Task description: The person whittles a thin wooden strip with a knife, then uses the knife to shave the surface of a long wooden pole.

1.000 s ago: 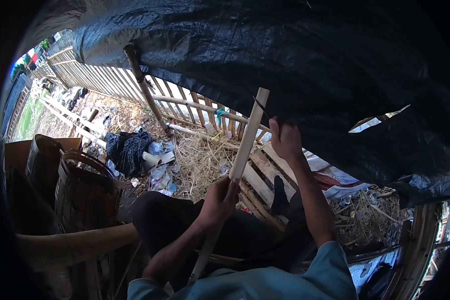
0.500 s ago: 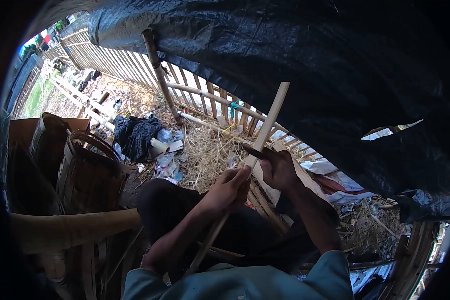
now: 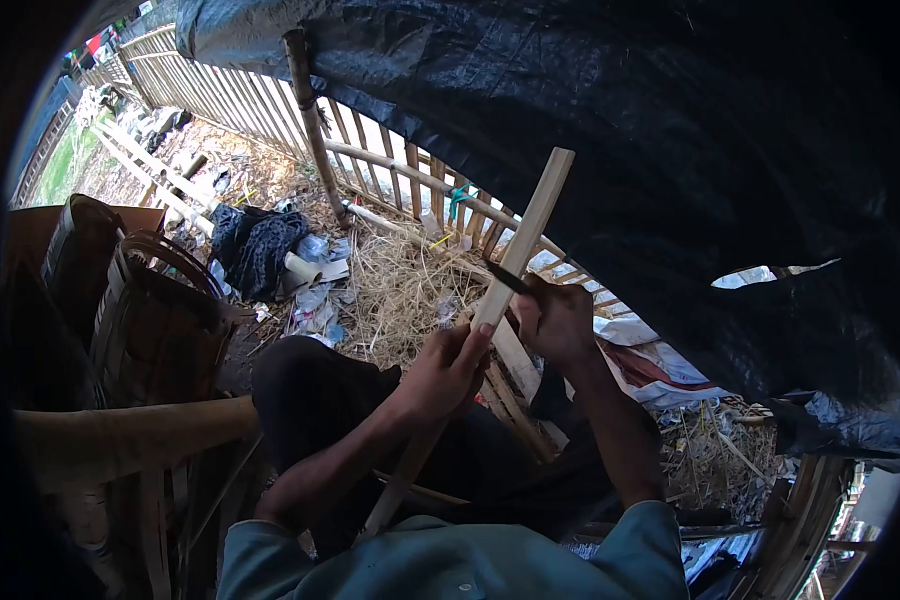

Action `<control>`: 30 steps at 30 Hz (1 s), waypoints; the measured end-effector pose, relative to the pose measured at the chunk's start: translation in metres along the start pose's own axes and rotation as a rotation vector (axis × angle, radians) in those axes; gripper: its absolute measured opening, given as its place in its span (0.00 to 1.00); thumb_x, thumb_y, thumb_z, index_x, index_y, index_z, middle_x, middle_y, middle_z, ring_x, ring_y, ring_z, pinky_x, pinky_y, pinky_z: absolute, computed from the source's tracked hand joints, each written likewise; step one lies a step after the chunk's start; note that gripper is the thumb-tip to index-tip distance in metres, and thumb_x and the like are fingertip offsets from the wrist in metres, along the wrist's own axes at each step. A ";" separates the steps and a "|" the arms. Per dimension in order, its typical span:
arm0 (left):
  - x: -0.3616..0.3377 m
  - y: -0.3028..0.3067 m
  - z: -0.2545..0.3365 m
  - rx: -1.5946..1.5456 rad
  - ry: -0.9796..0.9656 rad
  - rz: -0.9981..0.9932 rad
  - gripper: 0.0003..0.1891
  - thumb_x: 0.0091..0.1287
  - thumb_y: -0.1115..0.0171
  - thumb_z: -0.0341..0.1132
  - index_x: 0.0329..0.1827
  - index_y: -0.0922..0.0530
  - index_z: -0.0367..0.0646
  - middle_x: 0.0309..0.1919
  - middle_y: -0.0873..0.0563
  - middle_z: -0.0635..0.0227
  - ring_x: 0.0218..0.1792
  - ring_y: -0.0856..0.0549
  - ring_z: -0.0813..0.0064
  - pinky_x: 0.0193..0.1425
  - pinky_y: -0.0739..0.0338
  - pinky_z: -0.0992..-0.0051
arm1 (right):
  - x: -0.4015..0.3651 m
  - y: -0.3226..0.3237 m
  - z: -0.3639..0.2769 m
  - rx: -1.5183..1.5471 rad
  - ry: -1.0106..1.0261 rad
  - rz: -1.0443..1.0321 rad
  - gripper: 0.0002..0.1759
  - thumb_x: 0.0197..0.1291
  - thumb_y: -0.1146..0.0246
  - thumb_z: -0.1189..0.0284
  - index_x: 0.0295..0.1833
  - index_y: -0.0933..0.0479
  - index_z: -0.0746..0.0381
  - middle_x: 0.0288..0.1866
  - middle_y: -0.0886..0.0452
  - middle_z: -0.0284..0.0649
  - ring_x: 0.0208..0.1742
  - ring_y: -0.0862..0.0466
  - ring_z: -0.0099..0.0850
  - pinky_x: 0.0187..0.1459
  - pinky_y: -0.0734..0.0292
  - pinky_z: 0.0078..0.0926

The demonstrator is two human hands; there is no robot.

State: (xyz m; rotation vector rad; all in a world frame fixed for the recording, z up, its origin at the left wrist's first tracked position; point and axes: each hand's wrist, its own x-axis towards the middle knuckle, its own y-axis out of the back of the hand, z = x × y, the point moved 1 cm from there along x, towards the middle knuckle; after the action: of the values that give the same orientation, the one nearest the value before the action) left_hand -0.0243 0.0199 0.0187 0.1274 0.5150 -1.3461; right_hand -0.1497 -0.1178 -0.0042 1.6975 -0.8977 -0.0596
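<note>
A long pale strip of split bamboo (image 3: 532, 222) slants up from my lap toward the dark sheet. My left hand (image 3: 444, 375) is closed around its middle, the thumb lying along the strip. Just above, my right hand (image 3: 560, 322) is closed on a knife, its handle hidden in my fingers. The dark knife blade (image 3: 508, 278) crosses the strip and appears to touch it. Below my left hand, the strip's lower end (image 3: 394, 495) reaches down to my shirt.
A black plastic sheet (image 3: 630, 150) hangs ahead and to the right. Behind it runs a bamboo fence (image 3: 240, 108). Tall woven baskets (image 3: 160, 330) and a thick bamboo pole (image 3: 140, 440) stand at my left. Straw (image 3: 395, 300) and a dark cloth bundle (image 3: 255, 245) lie on the ground.
The whole view has shifted slightly, so most things sit farther left and higher. The knife blade now shows more fully across the strip. Both hands keep their holds.
</note>
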 end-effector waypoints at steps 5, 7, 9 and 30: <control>-0.020 -0.010 0.015 0.095 0.015 -0.057 0.24 0.74 0.57 0.50 0.26 0.30 0.39 0.12 0.30 0.74 0.11 0.30 0.85 0.14 0.37 0.81 | 0.034 0.003 0.105 -0.288 -0.541 0.032 0.30 0.67 0.54 0.49 0.31 0.20 0.64 0.27 0.20 0.57 0.34 0.18 0.54 0.39 0.23 0.50; -0.009 -0.003 0.003 0.076 -0.021 -0.056 0.24 0.74 0.57 0.50 0.26 0.30 0.39 0.12 0.30 0.75 0.12 0.30 0.85 0.15 0.36 0.81 | 0.029 -0.017 0.131 -0.232 -0.716 0.036 0.35 0.67 0.57 0.46 0.30 0.21 0.67 0.30 0.20 0.60 0.38 0.19 0.58 0.42 0.24 0.52; -0.004 0.000 0.003 0.037 0.015 -0.055 0.25 0.74 0.57 0.50 0.26 0.30 0.39 0.13 0.30 0.75 0.13 0.31 0.86 0.16 0.35 0.81 | 0.029 -0.019 0.135 -0.190 -0.693 0.098 0.37 0.67 0.59 0.46 0.29 0.21 0.69 0.31 0.20 0.62 0.39 0.20 0.60 0.45 0.25 0.53; -0.003 0.001 -0.002 0.082 -0.006 -0.065 0.25 0.75 0.57 0.49 0.25 0.30 0.39 0.12 0.30 0.75 0.11 0.30 0.85 0.15 0.36 0.80 | 0.035 -0.003 0.050 0.119 0.180 0.145 0.16 0.62 0.49 0.63 0.29 0.25 0.63 0.19 0.24 0.49 0.21 0.21 0.49 0.28 0.24 0.41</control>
State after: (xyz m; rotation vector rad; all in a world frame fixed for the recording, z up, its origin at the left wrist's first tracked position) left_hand -0.0245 0.0234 0.0185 0.1748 0.4619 -1.4312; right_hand -0.1472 -0.1789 -0.0097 1.7114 -0.9007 0.2450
